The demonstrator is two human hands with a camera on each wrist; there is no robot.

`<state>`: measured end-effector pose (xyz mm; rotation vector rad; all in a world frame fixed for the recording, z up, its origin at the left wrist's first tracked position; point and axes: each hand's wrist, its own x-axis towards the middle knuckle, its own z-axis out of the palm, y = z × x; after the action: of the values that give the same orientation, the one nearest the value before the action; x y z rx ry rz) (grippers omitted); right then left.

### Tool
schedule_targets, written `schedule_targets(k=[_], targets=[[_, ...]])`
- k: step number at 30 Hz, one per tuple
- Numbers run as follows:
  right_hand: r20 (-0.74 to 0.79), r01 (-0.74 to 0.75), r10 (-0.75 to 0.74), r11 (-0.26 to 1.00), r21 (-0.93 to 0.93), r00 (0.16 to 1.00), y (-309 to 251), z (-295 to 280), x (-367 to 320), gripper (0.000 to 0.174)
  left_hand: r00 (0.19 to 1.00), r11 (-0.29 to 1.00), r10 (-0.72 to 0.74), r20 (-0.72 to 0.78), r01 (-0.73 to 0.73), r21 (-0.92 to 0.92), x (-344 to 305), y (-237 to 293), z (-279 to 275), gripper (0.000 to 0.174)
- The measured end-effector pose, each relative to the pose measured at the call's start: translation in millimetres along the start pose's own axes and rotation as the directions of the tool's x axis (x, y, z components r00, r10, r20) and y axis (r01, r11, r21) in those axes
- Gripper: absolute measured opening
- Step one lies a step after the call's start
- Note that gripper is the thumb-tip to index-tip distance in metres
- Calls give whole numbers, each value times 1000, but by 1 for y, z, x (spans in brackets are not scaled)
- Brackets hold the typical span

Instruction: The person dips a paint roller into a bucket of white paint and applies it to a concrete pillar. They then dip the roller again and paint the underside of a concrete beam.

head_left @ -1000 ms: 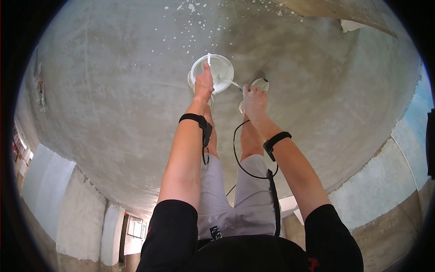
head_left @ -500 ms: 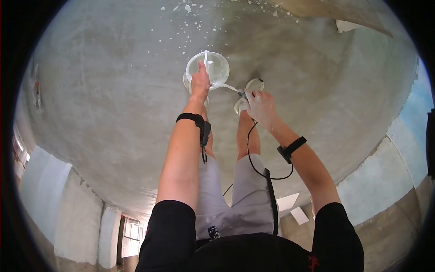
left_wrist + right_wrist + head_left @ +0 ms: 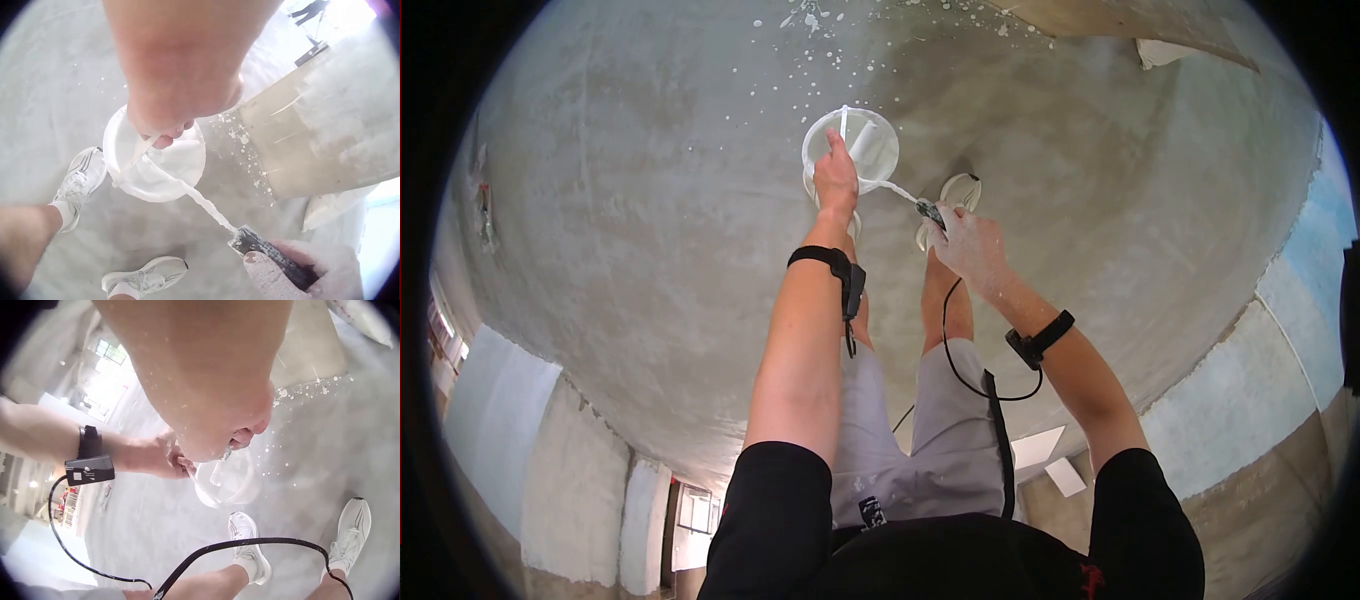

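Observation:
My left hand (image 3: 836, 180) grips the handle strap (image 3: 134, 161) of a white bucket (image 3: 112, 147). The bucket hangs in front of the legs, its mouth facing up, with white paint inside. In my right hand (image 3: 972, 240) is a paint roller by its dark, paint-smeared handle (image 3: 270, 251). Its white-coated rod (image 3: 209, 207) runs over the bucket rim, and the white roller sleeve (image 3: 863, 142) shows inside the bucket in the head view. White smears cover the right hand's fingers. In the right wrist view, the forearm hides most of the roller.
Two white shoes (image 3: 147, 276) stand on the grey floor (image 3: 670, 220) below the bucket. White splatters (image 3: 810, 20) dot the floor ahead, near a beige sheet (image 3: 294, 137). A black cable (image 3: 990, 395) hangs from the right wrist. Part-painted walls (image 3: 490, 400) flank the room.
My right hand has drawn back and to the right with the roller handle. The sleeve now shows more plainly in the bucket. The left hand and bucket have shifted slightly left in view.

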<state>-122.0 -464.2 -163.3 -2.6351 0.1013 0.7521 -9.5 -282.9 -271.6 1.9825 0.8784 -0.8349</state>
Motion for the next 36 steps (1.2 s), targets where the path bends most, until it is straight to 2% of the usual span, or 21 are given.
schedule_targets(k=[3,7,9,12,14,16,18,21,24,26,27,28,30,32,33,35,36], targets=[[-8,-14,14,998,60,1000,-5,-7,0,28,1000,1000,-5,5,5,-4,-2,3,0,84],[46,-2,2,1000,9,999,-6,-13,6,29,999,999,18,29,-18,28,-1,1,2,84],[77,8,-7,1000,-13,997,-5,-18,5,29,993,993,93,-70,-98,-70,0,-3,11,77],[119,-23,22,1000,9,993,-4,-28,-5,29,993,994,102,-54,-104,-35,1,-9,12,75],[130,-102,105,994,-26,986,-2,-26,-8,30,996,994,80,-40,-83,-69,3,-12,17,74],[108,-95,93,995,10,990,0,-29,-13,30,997,993,58,-47,-63,-97,1,-3,9,73],[91,-96,92,994,41,992,6,-30,-18,30,999,998,-3,32,5,-63,-5,1,8,82],[76,-105,103,994,30,992,20,-37,-24,29,997,1000,-19,70,19,6,-12,14,9,83],[66,-85,79,992,97,995,23,-44,-25,29,998,998,46,43,-48,40,-19,21,8,84],[149,-152,138,984,90,979,25,-47,-24,29,998,999,23,52,-24,28,-12,17,11,84],[145,-158,144,983,90,979,27,-48,-24,29,998,1000,-1,57,0,12,-11,18,12,84],[140,-166,146,976,143,979,29,-49,-24,29,998,1000,4,60,-4,14,-9,18,15,84],[137,-175,149,964,200,979,30,-49,-24,29,991,991,132,15,-132,-14,-10,15,15,75],[188,-260,214,927,271,959,29,-50,-25,29,990,990,141,26,-140,-19,-11,15,15,74],[187,-265,219,924,276,958,31,-48,-26,29,988,988,152,37,-151,-28,-9,14,17,74],[162,-263,211,841,473,964,37,-42,-24,29,989,989,146,27,-145,-43,-3,13,22,73],[167,-267,212,837,477,963,50,-31,-22,29,992,990,129,12,-128,-58,0,11,29,72]])
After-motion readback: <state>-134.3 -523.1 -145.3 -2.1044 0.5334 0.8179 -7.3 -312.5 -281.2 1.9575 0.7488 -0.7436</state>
